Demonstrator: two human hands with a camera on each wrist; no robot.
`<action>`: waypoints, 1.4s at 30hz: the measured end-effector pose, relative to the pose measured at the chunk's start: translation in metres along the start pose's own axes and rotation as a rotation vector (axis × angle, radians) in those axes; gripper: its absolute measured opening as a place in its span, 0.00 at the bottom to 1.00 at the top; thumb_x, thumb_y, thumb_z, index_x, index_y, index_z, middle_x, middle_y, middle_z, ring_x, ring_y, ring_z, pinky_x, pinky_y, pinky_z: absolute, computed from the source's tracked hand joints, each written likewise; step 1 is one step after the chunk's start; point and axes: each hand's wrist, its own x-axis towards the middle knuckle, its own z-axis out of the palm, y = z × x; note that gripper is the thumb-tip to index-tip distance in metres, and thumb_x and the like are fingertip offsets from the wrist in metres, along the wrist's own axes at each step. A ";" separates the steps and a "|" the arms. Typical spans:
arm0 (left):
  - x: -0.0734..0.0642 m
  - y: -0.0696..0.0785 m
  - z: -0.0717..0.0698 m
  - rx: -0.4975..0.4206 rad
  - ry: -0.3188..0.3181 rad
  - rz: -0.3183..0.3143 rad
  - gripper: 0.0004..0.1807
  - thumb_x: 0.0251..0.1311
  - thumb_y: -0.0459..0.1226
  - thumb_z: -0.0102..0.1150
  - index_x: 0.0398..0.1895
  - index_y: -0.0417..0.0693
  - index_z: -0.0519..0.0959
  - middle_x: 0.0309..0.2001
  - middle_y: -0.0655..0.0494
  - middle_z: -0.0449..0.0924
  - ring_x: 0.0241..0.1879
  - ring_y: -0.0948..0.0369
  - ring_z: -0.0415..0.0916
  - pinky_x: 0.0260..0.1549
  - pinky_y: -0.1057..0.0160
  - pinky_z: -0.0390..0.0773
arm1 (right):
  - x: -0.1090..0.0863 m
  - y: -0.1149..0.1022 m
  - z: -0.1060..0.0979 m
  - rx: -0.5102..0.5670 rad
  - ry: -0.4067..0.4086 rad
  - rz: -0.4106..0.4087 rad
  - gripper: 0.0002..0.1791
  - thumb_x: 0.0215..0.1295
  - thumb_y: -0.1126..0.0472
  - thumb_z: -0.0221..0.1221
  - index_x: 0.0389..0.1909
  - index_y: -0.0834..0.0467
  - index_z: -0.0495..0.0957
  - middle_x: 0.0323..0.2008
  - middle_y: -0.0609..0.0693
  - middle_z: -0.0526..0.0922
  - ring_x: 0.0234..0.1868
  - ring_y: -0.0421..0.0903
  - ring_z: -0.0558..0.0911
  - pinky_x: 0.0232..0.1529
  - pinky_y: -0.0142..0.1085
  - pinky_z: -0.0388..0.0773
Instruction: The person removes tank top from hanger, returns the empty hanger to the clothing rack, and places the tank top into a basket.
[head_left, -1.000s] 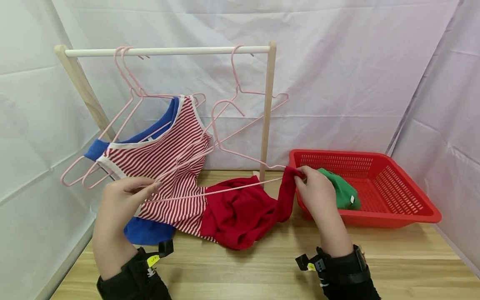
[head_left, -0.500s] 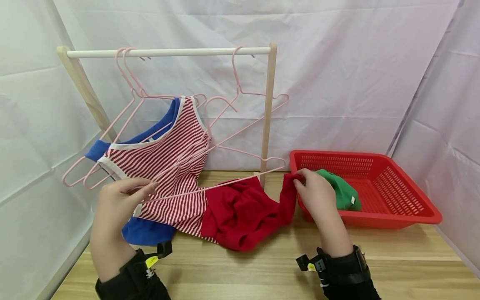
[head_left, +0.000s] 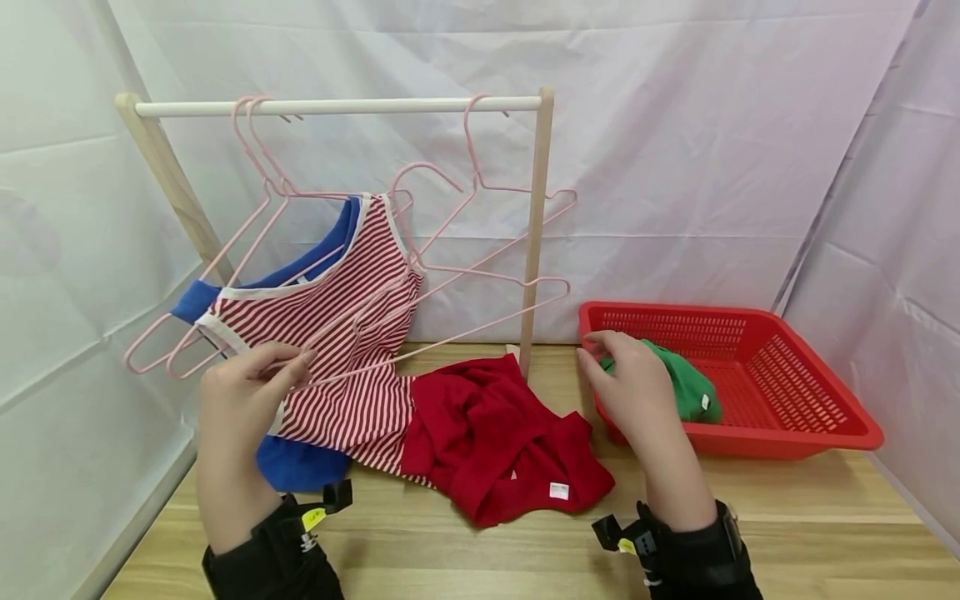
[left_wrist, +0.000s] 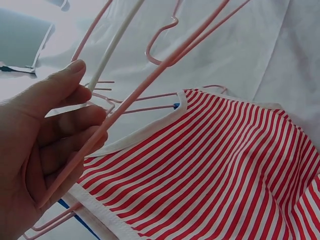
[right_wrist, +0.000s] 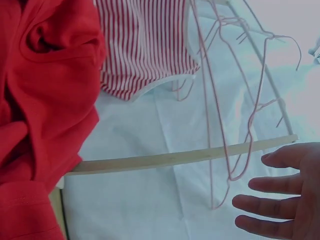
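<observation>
My left hand grips a bare pink clothes hanger by one end, its hook up and its free end reaching right. In the left wrist view, fingers curl around the pink hanger. A red garment with a white label lies crumpled on the table below the hanger, apart from both hands. My right hand hovers at the red basket's near left corner and holds nothing; the right wrist view shows its fingers spread and straight. Behind the held hanger hangs a red-and-white striped top.
A rack with a white rod and wooden posts stands at the back. A blue garment hangs behind the striped top. Another pink hanger hangs bare near the right post. The red basket holds a green garment.
My right hand has let go of the red garment, whose raised edge has dropped onto the table. The held hanger's free end came out of the red cloth and tilted upward.
</observation>
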 end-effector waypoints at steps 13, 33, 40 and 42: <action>0.000 -0.015 0.007 0.010 0.253 0.021 0.11 0.58 0.30 0.67 0.20 0.35 0.79 0.18 0.52 0.76 0.23 0.84 0.65 0.29 0.83 0.66 | -0.007 -0.008 -0.007 0.038 0.083 -0.055 0.20 0.66 0.54 0.61 0.53 0.62 0.78 0.44 0.58 0.82 0.49 0.57 0.78 0.51 0.55 0.74; -0.004 -0.039 0.003 0.062 0.487 -0.321 0.25 0.65 0.46 0.61 0.18 0.33 0.76 0.13 0.77 0.61 0.14 0.75 0.58 0.15 0.77 0.57 | -0.009 -0.009 -0.006 0.058 0.057 -0.071 0.19 0.67 0.54 0.61 0.51 0.62 0.79 0.43 0.57 0.83 0.47 0.56 0.79 0.50 0.54 0.74; -0.004 -0.043 0.001 0.051 0.535 -0.392 0.22 0.63 0.46 0.63 0.22 0.34 0.81 0.13 0.84 0.64 0.11 0.80 0.62 0.14 0.81 0.61 | -0.009 -0.009 -0.006 0.046 0.057 -0.089 0.16 0.68 0.56 0.60 0.50 0.62 0.80 0.41 0.56 0.83 0.44 0.55 0.79 0.48 0.53 0.74; -0.003 -0.043 0.001 0.076 0.537 -0.375 0.22 0.63 0.46 0.63 0.22 0.35 0.81 0.14 0.86 0.64 0.12 0.81 0.62 0.16 0.81 0.61 | -0.008 -0.009 -0.005 0.041 0.059 -0.098 0.16 0.68 0.56 0.60 0.49 0.62 0.80 0.41 0.56 0.83 0.44 0.55 0.79 0.47 0.52 0.74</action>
